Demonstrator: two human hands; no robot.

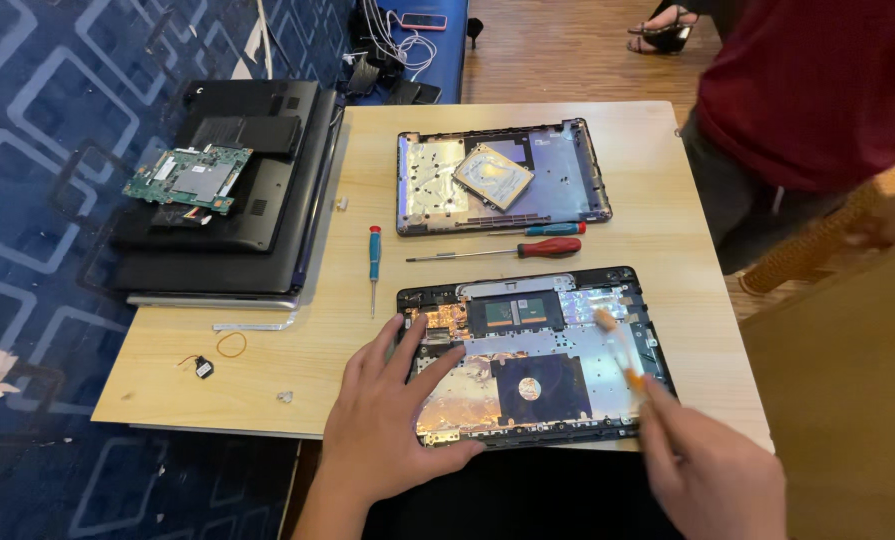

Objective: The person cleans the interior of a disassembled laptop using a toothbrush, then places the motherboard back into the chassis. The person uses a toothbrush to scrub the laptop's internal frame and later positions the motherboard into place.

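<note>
An opened laptop base (pixel 622 290) lies at the near edge of the wooden table (pixel 657 200), its black and foil-covered inside showing. My left hand (pixel 387 415) rests flat on its left part, fingers spread. My right hand (pixel 707 470) holds a small brush (pixel 615 345) with an orange handle over the right side of the base; the brush is blurred by motion.
A second laptop shell (pixel 577 165) with a drive (pixel 493 176) in it lies farther back. Red-handled (pixel 547 248) and blue-handled (pixel 374 255) screwdrivers lie between. Stacked laptops with a green circuit board (pixel 188 178) sit at left. A person in a dark red shirt (pixel 817 90) stands at right.
</note>
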